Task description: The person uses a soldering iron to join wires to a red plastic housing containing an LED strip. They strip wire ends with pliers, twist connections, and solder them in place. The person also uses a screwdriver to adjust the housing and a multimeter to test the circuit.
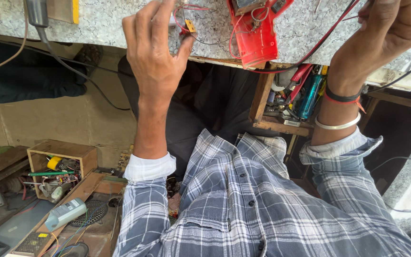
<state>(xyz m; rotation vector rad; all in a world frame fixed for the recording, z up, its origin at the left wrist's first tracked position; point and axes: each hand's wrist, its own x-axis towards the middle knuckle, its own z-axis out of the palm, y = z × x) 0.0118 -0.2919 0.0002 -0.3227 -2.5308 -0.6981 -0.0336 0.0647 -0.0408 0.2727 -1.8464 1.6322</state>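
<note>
Speckled grey stone forms the surface across the far edge of the view, with the person's lap and plaid shirt below it at the near side. The left hand is raised over the surface edge, back of the hand toward the camera, its fingers curled loosely and the thumb bent in toward a thin red wire with a small yellow tag. The thumb tip sits just beside the tag; whether the fingers actually pinch the wire is hidden by the hand itself, so I cannot tell.

Just right of that wire lies a red plastic device, open-topped, with wiring and a metal ring showing inside it, its near end jutting over the surface edge. Black and red leads run from beneath it up to the far right.

The right hand is at the far right corner, partly cut off by the frame; its fingers are bent closed around the leads there, though the grip point is out of view. The wrist carries a dark band with red thread and a metal bangle.

Under the surface, between the arms, a wooden shelf holds a teal bottle and red-handled tools. At the near left, a wooden box contains a yellow roll, a green coil and loose parts, with a pale grey spray bottle lying near it.
</note>
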